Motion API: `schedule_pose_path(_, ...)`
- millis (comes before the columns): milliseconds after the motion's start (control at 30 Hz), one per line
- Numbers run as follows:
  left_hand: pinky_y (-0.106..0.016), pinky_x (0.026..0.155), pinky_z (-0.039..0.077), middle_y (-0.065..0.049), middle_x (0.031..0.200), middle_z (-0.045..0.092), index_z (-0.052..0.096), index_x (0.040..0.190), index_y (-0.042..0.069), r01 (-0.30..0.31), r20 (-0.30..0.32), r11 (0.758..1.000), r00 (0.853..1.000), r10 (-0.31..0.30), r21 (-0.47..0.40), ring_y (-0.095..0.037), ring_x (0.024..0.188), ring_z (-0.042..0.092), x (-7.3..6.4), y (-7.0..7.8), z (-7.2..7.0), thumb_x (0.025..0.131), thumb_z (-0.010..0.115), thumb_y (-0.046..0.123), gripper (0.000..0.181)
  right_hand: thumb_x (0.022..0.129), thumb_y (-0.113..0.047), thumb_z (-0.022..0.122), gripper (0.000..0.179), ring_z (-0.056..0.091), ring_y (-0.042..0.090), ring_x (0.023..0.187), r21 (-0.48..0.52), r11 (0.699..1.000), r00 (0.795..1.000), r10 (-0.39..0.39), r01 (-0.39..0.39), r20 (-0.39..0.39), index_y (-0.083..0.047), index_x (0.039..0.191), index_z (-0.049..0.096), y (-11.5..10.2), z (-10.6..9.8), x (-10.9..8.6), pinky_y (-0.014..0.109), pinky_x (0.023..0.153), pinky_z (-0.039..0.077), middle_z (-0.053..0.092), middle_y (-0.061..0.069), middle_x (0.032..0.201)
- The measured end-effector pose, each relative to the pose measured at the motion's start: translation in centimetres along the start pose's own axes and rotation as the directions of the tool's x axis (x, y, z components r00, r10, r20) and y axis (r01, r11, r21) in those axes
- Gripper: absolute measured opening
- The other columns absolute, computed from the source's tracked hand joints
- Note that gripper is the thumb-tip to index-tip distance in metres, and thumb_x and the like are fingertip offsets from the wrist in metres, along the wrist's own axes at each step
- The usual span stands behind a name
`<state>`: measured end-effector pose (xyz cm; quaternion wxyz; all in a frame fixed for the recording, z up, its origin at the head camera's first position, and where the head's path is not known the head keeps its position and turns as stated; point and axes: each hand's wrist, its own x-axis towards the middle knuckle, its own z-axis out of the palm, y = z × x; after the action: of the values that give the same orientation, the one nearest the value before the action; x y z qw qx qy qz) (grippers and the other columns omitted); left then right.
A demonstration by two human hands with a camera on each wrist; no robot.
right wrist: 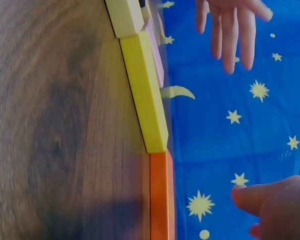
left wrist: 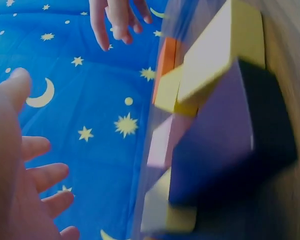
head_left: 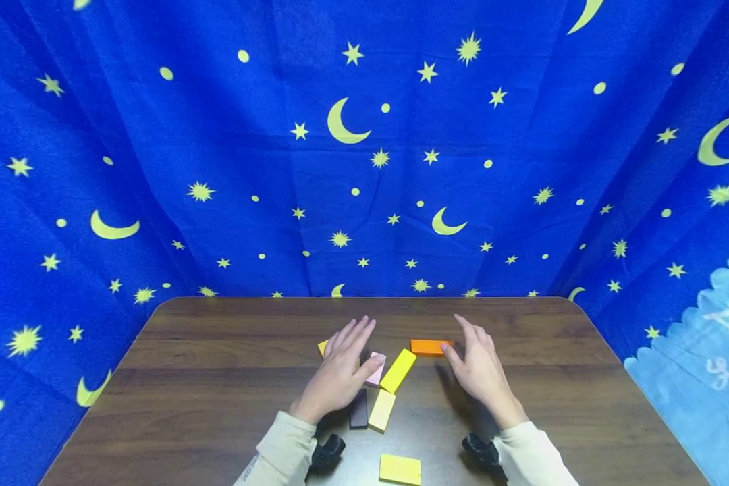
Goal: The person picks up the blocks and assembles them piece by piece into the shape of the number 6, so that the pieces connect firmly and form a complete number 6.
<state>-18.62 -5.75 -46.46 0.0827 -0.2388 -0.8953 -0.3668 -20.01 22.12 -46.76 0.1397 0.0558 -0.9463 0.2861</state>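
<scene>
Both hands hover over a loose group of wooden blocks, holding nothing. My left hand [head_left: 340, 374] has its fingers stretched forward above the pink block [head_left: 376, 364], partly covering it. Close to its wrist lies a dark purple block [head_left: 358, 410], large in the left wrist view. My right hand [head_left: 480, 370] is spread by the right end of the orange block [head_left: 426, 347]; the right wrist view shows its thumb [right wrist: 260, 197] apart from that block. Between the hands lie a bright yellow block [head_left: 399, 370] and a pale yellow block [head_left: 382, 410].
Another yellow block [head_left: 399, 469] lies alone near the table's front. A yellow-orange block [head_left: 322, 347] peeks out beyond the left fingers, mostly hidden. The brown wooden table [head_left: 219, 378] meets a blue star-patterned curtain [head_left: 395, 182] at its back and sides.
</scene>
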Motion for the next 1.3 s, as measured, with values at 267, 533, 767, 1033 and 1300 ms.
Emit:
schedule_pose_path(267, -0.065, 0.118, 0.017, -0.012, 0.159, 0.037, 0.046, 0.151, 0.011, 0.006, 0.067, 1.0, 0.998, -0.006, 0.013, -0.036, 0.149, 0.025, 0.5, 0.6, 1.9, 0.101, 0.059, 0.035, 0.057, 0.091, -0.021, 0.073, 0.062, 0.051, 0.05, 0.117, -0.035, 0.999, 1.0, -0.008, 0.008, -0.003, -0.001, 0.145, 0.048, -0.9, 1.1, -0.1, 0.062, 0.095, 0.048, 0.054, 0.033, 0.131)
schedule_pose_path(533, -0.064, 0.116, 0.024, -0.008, 0.152, 0.048, 0.061, 0.139, 0.015, -0.018, 0.11, 0.998, 0.994, 0.011, 0.065, -0.034, 0.146, 0.033, 0.7, 0.7, 3.2, 0.101, 0.059, 0.026, 0.039, 0.089, -0.021, 0.074, 0.055, 0.053, 0.047, 0.113, -0.098, 0.995, 1.0, -0.006, 0.008, 0.022, -0.004, 0.139, 0.057, -1.7, 2.2, -0.2, 0.059, 0.092, 0.05, 0.057, 0.031, 0.127)
schedule_pose_path(767, -0.063, 0.114, 0.029, -0.008, 0.146, 0.055, 0.065, 0.134, 0.014, -0.057, 0.139, 0.993, 0.989, 0.042, 0.103, -0.035, 0.142, 0.041, 0.8, 0.7, 3.8, 0.099, 0.062, 0.023, 0.036, 0.09, -0.018, 0.074, 0.047, 0.054, 0.046, 0.111, -0.147, 0.989, 0.997, 0.026, -0.015, 0.072, -0.007, 0.134, 0.063, -2.5, 2.6, -0.2, 0.058, 0.091, 0.052, 0.058, 0.03, 0.124)
schedule_pose_path(1033, -0.06, 0.114, 0.03, -0.007, 0.147, 0.055, 0.067, 0.132, 0.014, -0.055, 0.181, 0.987, 0.983, 0.027, 0.152, -0.035, 0.14, 0.042, 0.8, 0.7, 4.3, 0.095, 0.068, 0.022, 0.038, 0.092, -0.018, 0.071, 0.043, 0.053, 0.047, 0.112, -0.222, 0.975, 0.993, 0.029, -0.004, 0.112, -0.011, 0.134, 0.064, -2.7, 2.9, -0.3, 0.058, 0.089, 0.053, 0.057, 0.03, 0.127)
schedule_pose_path(1300, -0.057, 0.115, 0.032, -0.001, 0.146, 0.055, 0.07, 0.128, 0.018, -0.053, 0.208, 0.977, 0.978, 0.009, 0.206, -0.03, 0.14, 0.044, 1.0, 0.9, 5.0, 0.096, 0.068, 0.025, 0.033, 0.092, -0.023, 0.071, 0.043, 0.051, 0.049, 0.117, -0.272, 0.962, 0.988, 0.033, 0.01, 0.153, -0.012, 0.133, 0.065, -3.0, 2.9, -0.3, 0.059, 0.094, 0.05, 0.054, 0.032, 0.131)
